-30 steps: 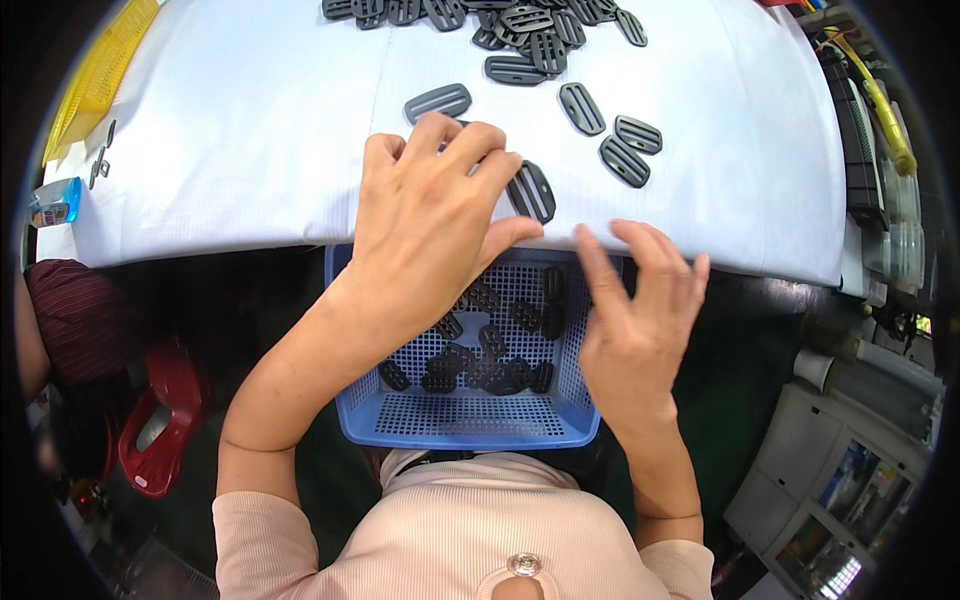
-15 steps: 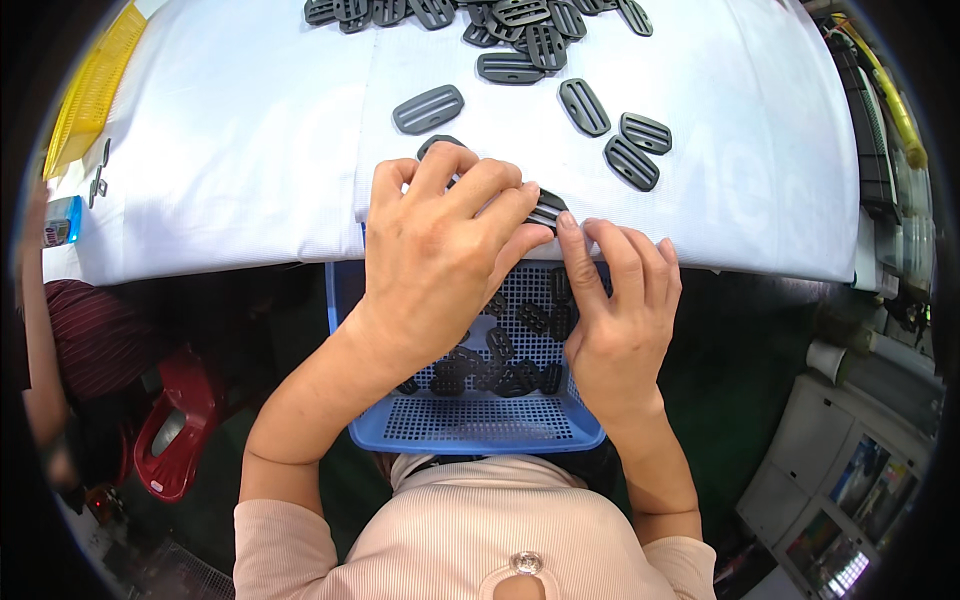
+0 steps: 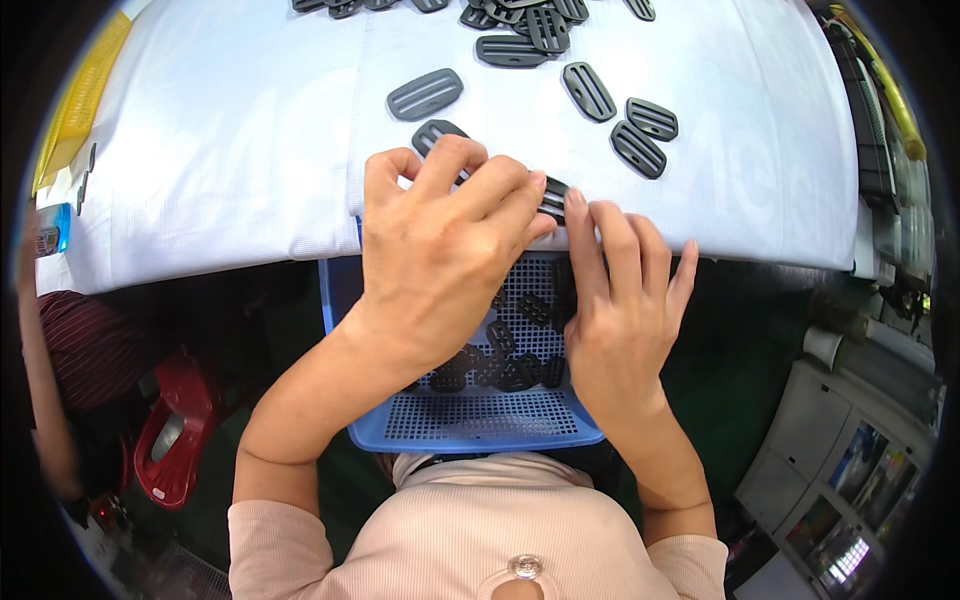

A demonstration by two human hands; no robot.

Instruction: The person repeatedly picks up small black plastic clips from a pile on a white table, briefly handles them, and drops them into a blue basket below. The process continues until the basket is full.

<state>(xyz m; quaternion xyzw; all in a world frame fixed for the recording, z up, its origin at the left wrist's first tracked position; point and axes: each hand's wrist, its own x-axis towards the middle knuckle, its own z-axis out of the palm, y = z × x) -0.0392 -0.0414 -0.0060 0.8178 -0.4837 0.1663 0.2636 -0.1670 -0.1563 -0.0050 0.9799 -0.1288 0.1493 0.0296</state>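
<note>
Head view: our left hand (image 3: 435,240) pinches a buckle (image 3: 553,200) near the edge of the table (image 3: 250,160). Our right hand (image 3: 622,320) touches it; whether it grips, we cannot tell.

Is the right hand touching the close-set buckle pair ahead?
Apart: the head view shows white cloth between the right hand and the buckle pair.
</note>
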